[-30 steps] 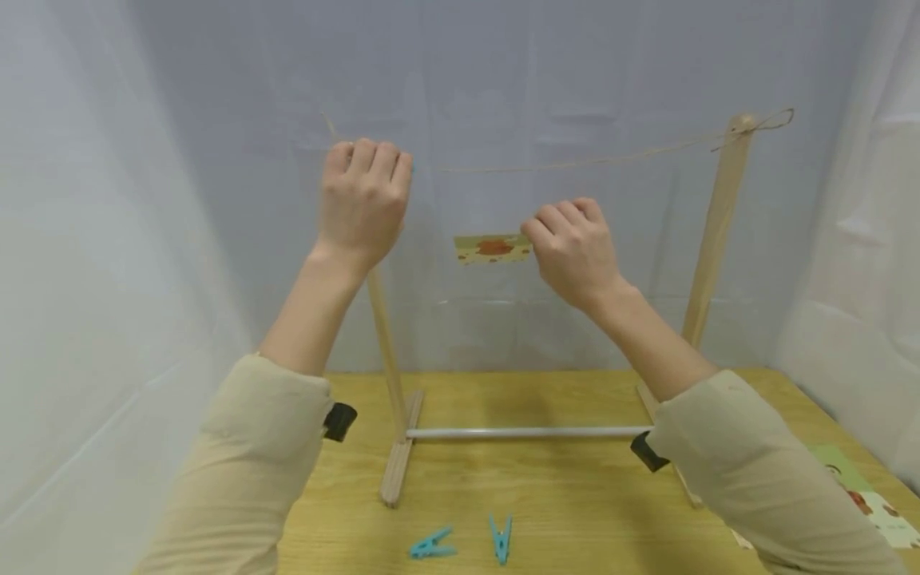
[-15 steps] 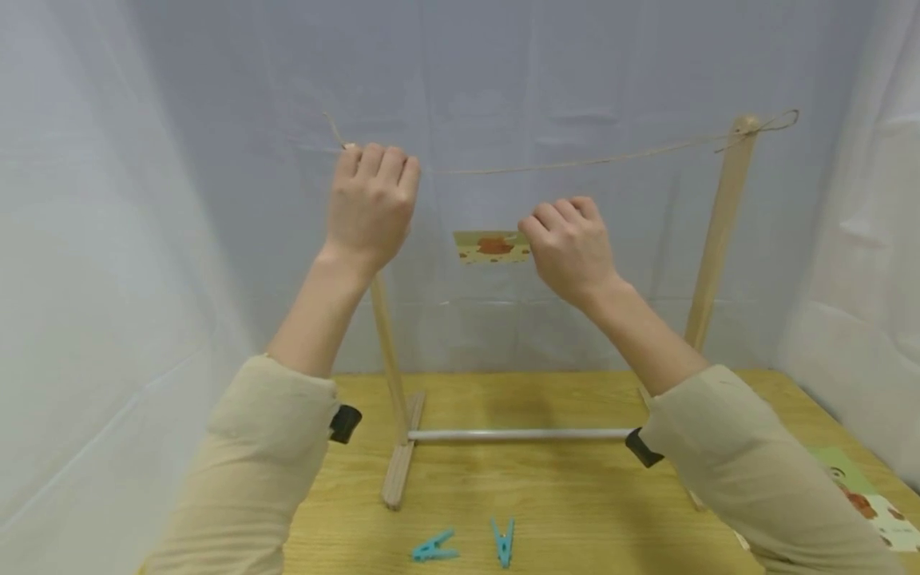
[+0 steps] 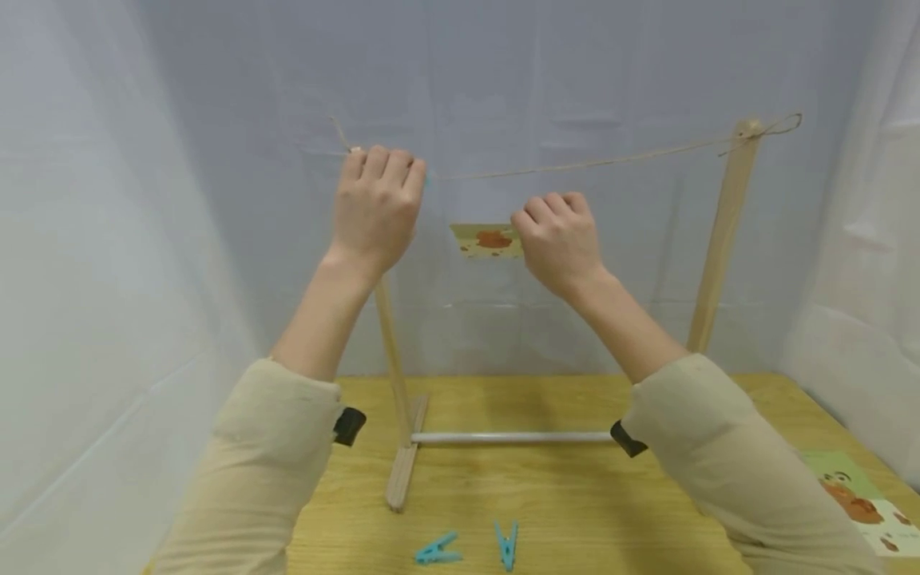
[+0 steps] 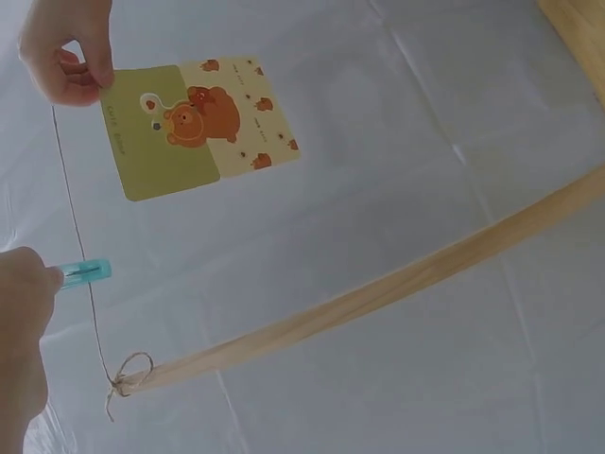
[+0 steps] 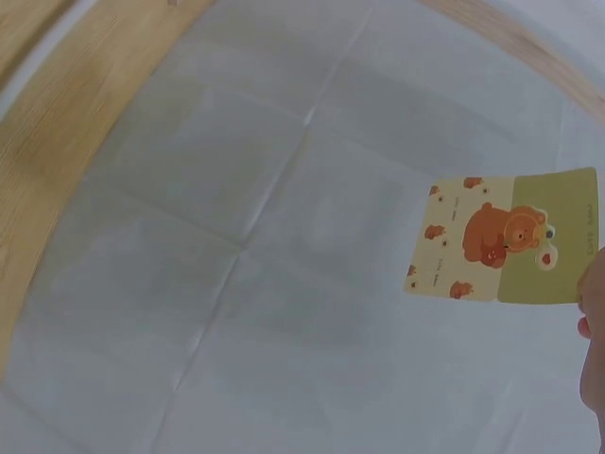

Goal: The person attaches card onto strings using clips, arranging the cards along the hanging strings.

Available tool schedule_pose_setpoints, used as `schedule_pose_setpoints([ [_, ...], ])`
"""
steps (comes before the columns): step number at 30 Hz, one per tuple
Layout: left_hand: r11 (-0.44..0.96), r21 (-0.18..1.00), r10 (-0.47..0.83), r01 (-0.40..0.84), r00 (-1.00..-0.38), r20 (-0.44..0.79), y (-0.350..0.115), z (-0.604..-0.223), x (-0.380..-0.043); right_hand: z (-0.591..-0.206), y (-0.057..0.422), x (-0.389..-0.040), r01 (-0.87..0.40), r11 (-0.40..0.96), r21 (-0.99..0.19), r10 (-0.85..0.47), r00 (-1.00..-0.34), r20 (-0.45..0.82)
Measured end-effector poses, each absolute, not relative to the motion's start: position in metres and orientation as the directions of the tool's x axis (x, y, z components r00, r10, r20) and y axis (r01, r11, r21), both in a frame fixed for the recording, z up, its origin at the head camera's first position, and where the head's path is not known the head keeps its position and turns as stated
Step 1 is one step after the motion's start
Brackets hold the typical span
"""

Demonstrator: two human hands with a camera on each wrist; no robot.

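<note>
My left hand (image 3: 379, 204) is raised beside the top of the left wooden post (image 3: 391, 351). It pinches a teal clothespin (image 4: 87, 271), which overlaps the twine (image 3: 604, 163) in the left wrist view; whether it bites the twine I cannot tell. To the right and a little lower, my right hand (image 3: 559, 239) holds a bear-printed card (image 5: 501, 236) by a corner at its green end. The card hangs below the twine in the head view, apart from the clothespin. From the head, the left fingertips and most of the clothespin are hidden.
Two teal clothespins, one lying angled (image 3: 438, 549) and one pointing away (image 3: 506, 546), rest on the wooden table (image 3: 561, 495) in front. A second bear card (image 3: 858, 503) lies at the right edge. A white rod (image 3: 513, 437) joins the stand's feet near the tabletop.
My right hand has shifted slightly left and up with the card, closer to my left hand. The left hand has drifted a little right in the head view, along with the whole scene.
</note>
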State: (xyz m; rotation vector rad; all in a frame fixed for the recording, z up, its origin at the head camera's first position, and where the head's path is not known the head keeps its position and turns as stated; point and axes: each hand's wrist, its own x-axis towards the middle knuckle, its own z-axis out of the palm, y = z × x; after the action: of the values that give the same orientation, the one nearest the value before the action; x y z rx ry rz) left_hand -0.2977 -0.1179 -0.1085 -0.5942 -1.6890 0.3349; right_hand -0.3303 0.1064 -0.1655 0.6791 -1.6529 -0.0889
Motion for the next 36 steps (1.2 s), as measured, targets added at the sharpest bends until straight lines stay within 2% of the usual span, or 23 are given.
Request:
schedule_pose_setpoints([
  [6,0.817,-0.539,0.567,0.205,-0.106,0.817,-0.116,-0.106,-0.297,-0.160,0.101,-0.335,-0.364,0.828,0.427,-0.467,-0.027,0.884],
  [18,0.816,-0.539,0.573,0.210,-0.164,0.803,-0.114,-0.104,-0.293,-0.151,0.087,-0.335,-0.305,0.851,0.428,-0.449,0.001,0.893],
  [26,0.796,-0.568,0.597,0.208,-0.118,0.793,-0.112,-0.106,-0.293,-0.144,0.080,-0.334,-0.242,0.848,0.472,-0.465,0.088,0.881],
  [36,0.791,-0.577,0.603,0.203,-0.106,0.790,-0.112,-0.106,-0.291,-0.137,0.072,-0.334,-0.211,0.847,0.489,-0.478,0.105,0.872],
])
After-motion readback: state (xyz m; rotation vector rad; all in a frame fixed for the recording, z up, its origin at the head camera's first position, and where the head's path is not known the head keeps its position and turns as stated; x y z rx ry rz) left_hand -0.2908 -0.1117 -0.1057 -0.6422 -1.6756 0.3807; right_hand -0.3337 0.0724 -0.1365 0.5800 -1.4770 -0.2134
